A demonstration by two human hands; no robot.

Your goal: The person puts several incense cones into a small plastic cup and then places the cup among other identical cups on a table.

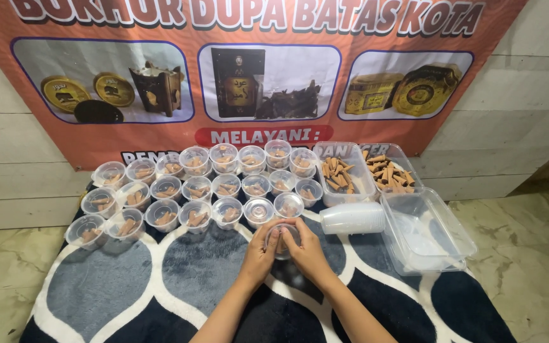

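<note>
Both my hands, left hand [260, 249] and right hand [305, 248], have fingers closed around one small clear cup [283, 240], pressing its lid. Next, I judge: set it beside the filled cups [193, 184].

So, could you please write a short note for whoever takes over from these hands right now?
Left hand and right hand together grip one small clear cup over the patterned rug.
Done: rows of filled cups lie behind the hands.
Stock: brown cones in two clear tubs; a lying stack of empty cups beside a large empty tub.
Left: those empty cups are unfilled.
</note>
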